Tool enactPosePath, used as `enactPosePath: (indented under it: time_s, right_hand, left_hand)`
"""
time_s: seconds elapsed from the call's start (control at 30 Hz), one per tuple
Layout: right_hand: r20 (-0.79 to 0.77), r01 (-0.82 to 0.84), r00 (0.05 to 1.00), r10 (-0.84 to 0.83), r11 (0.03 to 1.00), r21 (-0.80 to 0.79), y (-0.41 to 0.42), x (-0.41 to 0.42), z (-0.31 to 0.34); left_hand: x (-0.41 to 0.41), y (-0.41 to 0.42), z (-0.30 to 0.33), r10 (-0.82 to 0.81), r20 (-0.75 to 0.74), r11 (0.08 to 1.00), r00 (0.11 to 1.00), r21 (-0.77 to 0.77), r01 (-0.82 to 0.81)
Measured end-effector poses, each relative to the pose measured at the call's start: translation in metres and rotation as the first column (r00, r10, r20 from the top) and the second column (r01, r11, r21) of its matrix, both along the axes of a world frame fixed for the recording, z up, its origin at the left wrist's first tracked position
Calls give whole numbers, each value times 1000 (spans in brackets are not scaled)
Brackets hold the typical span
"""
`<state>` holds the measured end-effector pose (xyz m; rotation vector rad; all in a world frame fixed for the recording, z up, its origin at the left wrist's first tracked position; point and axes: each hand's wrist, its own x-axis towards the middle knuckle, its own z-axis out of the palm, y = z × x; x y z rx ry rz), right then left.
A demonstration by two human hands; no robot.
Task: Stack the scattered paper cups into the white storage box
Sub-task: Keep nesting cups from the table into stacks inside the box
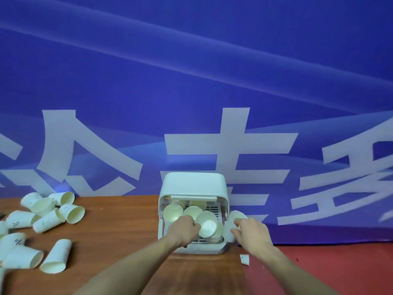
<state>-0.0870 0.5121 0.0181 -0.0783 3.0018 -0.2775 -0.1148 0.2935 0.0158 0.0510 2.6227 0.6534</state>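
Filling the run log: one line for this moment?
left hand grips tilted cup stack in white plastic storage box | right hand holds white paper cup

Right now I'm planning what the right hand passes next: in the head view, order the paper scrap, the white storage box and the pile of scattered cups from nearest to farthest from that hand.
1. White storage box: just left of the right hand.
2. Paper scrap: on the table below that hand.
3. Pile of scattered cups: far left on the table.
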Motion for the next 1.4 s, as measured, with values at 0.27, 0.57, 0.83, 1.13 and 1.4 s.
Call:
enactPosePath:
  time_s: [0.27,0.57,0.83,1.13,1.4]
  right_hand:
    - [44,43,998,-42,999,-16,33,-11,-26]
    - [108,75,991,-75,997,-1,48,-22,-58]
    - [107,82,991,-81,997,-9,49,-28,-65]
    - [53,47,997,-47,999,-4,38,-23,-44]
    - [-76,-55,996,56,998,10,10,-12,-12]
  left_hand:
    - [-21,24,-22,1,-8,1000,1000,-10,-1]
    - [-30,43,-47,32,92,999,995,37,-35]
    - [-36,42,-58,62,101,997,993,31,-66]
    - [-29,30,-50,27,90,999,996,21,-29]
    - [-15,15,-36,36,53,999,998,21,-37]
